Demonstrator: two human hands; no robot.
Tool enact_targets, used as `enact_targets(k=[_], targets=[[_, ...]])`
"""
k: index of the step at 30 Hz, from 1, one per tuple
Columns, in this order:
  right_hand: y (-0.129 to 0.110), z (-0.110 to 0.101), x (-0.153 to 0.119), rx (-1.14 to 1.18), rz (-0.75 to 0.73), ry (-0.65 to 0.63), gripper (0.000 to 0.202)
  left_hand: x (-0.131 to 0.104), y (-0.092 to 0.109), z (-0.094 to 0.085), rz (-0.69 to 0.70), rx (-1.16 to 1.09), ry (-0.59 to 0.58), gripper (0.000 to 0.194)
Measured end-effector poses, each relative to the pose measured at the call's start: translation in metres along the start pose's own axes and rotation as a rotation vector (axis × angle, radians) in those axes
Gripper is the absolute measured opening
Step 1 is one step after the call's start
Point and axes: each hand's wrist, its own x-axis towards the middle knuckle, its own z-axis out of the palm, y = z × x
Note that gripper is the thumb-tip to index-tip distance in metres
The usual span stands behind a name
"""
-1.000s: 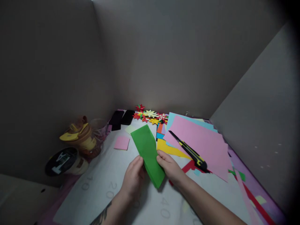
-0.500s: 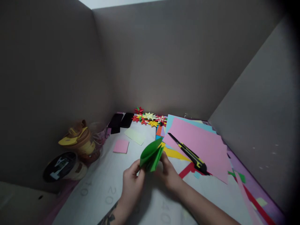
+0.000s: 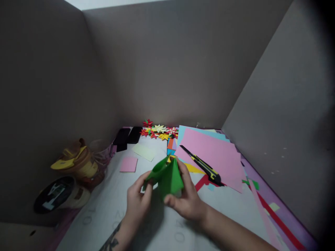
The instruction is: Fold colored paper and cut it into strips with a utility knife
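A folded green paper [image 3: 171,179] is held up between both hands above the white table surface, its layers spread apart and its left part curled. My left hand [image 3: 138,195] pinches the left edge between thumb and fingers. On the right side, my right hand [image 3: 187,195] grips the paper, fingers behind it and thumb at its lower edge. A pink folded square [image 3: 128,164] and a pale green slip [image 3: 143,151] lie beyond my left hand. Past my right hand, a black and yellow cutter [image 3: 202,165] rests on pink sheets [image 3: 217,150].
Several folded paper stars [image 3: 159,129] sit at the back beside two dark flat objects [image 3: 134,135]. Pots [image 3: 85,164] and a dark round-topped container [image 3: 54,195] stand at left. Red strips [image 3: 280,223] and other scraps lie at right. Grey walls surround the table.
The green paper has been opened wider and turned, showing a broad panel. My right hand has shifted around its right side, thumb now at the bottom. The whole view has moved slightly.
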Motion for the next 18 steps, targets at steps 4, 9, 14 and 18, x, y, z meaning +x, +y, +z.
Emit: enact_targets(k=[4, 9, 14, 18], targets=[[-0.003, -0.027, 0.011, -0.108, -0.226, 0.121, 0.082, 0.030, 0.015, -0.027, 0.111, 0.171, -0.108, 0.035], [-0.009, -0.056, 0.028, -0.226, -0.299, 0.012, 0.061, 0.061, 0.031, -0.051, 0.150, 0.317, -0.498, 0.040], [0.002, -0.057, 0.034, -0.031, -0.064, -0.140, 0.048, 0.081, 0.029, -0.048, 0.077, 0.423, -0.863, 0.047], [0.022, -0.050, 0.032, -0.038, 0.045, -0.278, 0.010, 0.097, 0.004, -0.030, -0.020, 0.378, -1.077, 0.050]])
